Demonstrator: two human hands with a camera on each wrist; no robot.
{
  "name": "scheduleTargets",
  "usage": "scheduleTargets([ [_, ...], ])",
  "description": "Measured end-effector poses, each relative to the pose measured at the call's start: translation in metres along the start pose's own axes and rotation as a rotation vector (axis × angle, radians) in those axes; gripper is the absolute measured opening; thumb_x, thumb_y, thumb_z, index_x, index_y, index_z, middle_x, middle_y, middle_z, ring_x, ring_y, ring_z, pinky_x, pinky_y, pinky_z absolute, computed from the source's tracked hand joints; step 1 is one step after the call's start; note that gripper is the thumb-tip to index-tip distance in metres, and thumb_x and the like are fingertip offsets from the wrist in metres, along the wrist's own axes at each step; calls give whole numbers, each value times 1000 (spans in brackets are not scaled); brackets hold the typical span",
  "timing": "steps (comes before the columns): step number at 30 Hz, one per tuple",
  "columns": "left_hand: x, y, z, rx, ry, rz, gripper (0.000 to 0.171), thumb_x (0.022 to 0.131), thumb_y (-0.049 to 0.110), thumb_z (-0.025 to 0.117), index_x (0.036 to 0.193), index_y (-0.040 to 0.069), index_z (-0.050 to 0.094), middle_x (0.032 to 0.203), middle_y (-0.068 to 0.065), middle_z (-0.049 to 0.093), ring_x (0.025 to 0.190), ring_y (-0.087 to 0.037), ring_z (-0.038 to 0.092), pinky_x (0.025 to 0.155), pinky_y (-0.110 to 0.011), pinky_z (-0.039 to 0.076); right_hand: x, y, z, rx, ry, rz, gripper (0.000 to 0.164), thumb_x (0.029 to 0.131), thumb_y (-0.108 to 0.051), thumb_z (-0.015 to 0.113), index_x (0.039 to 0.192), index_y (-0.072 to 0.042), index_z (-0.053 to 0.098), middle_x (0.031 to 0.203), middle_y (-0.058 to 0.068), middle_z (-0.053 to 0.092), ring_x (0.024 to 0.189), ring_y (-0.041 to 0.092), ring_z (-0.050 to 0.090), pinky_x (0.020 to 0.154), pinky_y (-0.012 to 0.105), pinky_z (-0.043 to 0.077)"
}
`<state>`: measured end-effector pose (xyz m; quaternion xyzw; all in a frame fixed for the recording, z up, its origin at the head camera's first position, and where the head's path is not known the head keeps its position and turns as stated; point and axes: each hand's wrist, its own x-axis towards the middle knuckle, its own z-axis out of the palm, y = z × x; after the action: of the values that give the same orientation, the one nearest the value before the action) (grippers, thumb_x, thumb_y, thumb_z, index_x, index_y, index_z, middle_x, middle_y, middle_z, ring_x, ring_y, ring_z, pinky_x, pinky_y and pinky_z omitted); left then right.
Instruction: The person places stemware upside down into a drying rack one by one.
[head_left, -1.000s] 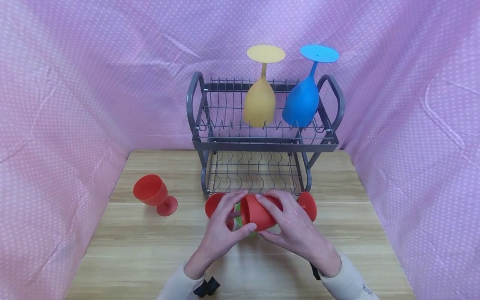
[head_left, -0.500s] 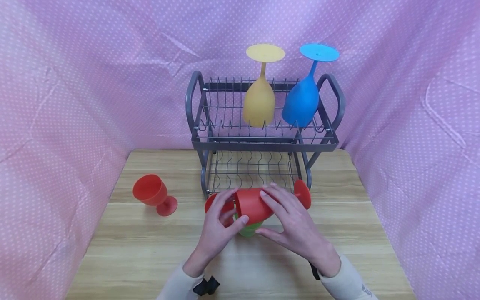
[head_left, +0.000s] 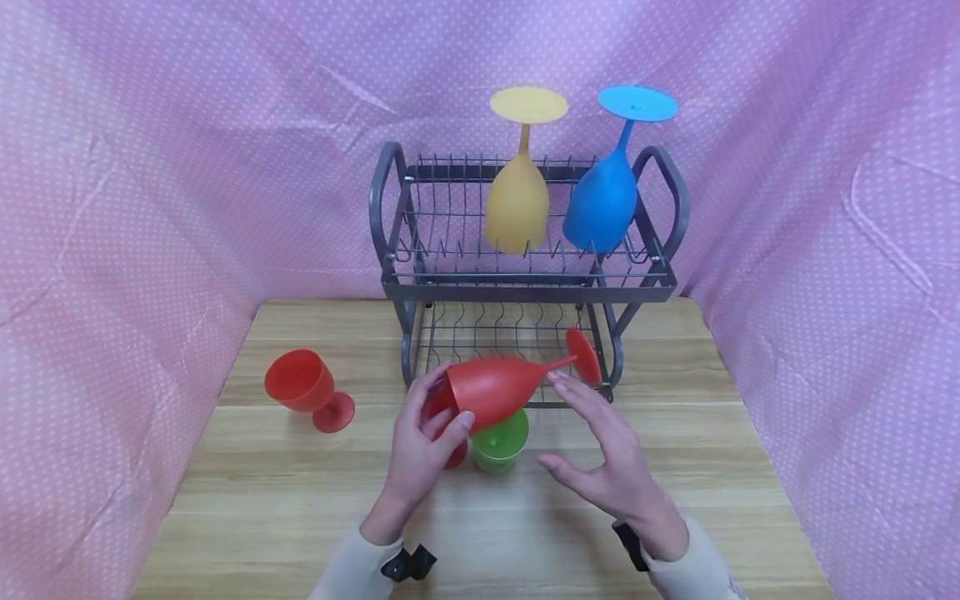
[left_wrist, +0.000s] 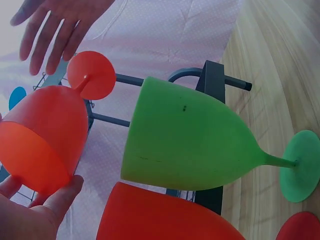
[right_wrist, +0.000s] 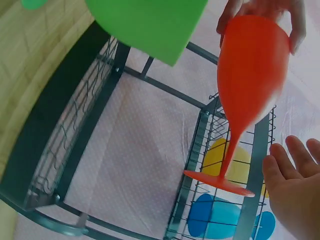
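Above the bench (head_left: 300, 517), in front of the rack (head_left: 528, 294), the red cup (head_left: 497, 387) lies on its side in the air. The left hand (head_left: 420, 450) holds it near the rim, with thumb and fingers on the bowl. The right hand (head_left: 611, 458) is spread wide near the thin stem and holds nothing.

To turn this cup well, I think the left hand should hold on gently but not let it slip. The right hand could take the stem or the foot, because that end looks like it could swing. It would help to lift a bit higher too, since the green cup (head_left: 501, 442) stands just below and could get bumped.

The red cup has a round, deep bowl, a skinny stem and a flat, round foot. It looks smooth and not very shiny, maybe plastic. The rack has thick dark bars and thin wires. Up there, the yellow cup (head_left: 517, 200) and the blue cup (head_left: 602, 200) sit upside down, and the blue one leans.
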<state>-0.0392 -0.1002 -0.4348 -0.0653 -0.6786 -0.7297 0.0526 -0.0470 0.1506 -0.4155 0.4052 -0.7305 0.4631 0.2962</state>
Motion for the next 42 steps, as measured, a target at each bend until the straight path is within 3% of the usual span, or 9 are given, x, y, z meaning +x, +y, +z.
scheduleTargets([
  [6, 1, 1, -1, -58, 17, 22, 68, 91, 5, 71, 153, 13, 45, 147, -7, 50, 132, -34, 54, 96, -35, 57, -11, -2, 0, 136, 5, 134, 69, 96, -36, 75, 137, 16, 54, 139, 23, 62, 136, 23, 56, 115, 31, 42],
  [10, 0, 2, -1, -89, 23, 37, 69, 91, 3, 70, 154, 13, 43, 148, -8, 50, 132, -36, 53, 96, -36, 57, -20, -5, 1, 295, -9, 284, 61, 93, -11, 76, 140, 15, 50, 135, 26, 63, 132, 21, 59, 113, 30, 44],
  [14, 0, 3, -1, -113, 20, 61, 69, 92, 2, 68, 155, 13, 42, 148, -9, 49, 132, -35, 53, 96, -36, 57, -28, -6, 4, 391, -15, 457, 58, 88, 10, 68, 142, 12, 49, 136, 24, 62, 130, 20, 60, 111, 30, 46],
  [19, 0, 5, 1, -150, 16, 95, 69, 92, 1, 65, 156, 6, 39, 148, -13, 48, 132, -32, 54, 96, -37, 57, -32, -3, 10, 479, -6, 622, 52, 95, 9, 61, 146, 4, 49, 145, 22, 57, 133, 24, 58, 111, 34, 46],
  [24, 0, 5, 3, -167, 12, 103, 71, 92, 1, 64, 156, -2, 35, 149, -14, 47, 133, -31, 54, 97, -37, 57, -32, -2, 17, 520, 13, 704, 53, 98, 5, 59, 149, 2, 47, 151, 22, 52, 137, 25, 55, 112, 35, 45],
  [30, 0, 4, 8, -189, 11, 98, 70, 91, 4, 65, 156, 2, 37, 150, -14, 47, 134, -30, 53, 98, -37, 56, -30, -3, 25, 551, 52, 769, 55, 100, 2, 57, 152, 6, 42, 154, 26, 47, 138, 19, 54, 112, 32, 45],
  [42, -1, 0, 17, -212, -4, 119, 71, 92, 4, 66, 155, -3, 34, 150, -14, 46, 134, -28, 54, 100, -37, 55, -20, -3, 37, 635, 127, 801, 57, 101, -3, 52, 153, 11, 35, 152, 33, 45, 133, 17, 58, 108, 32, 48],
])
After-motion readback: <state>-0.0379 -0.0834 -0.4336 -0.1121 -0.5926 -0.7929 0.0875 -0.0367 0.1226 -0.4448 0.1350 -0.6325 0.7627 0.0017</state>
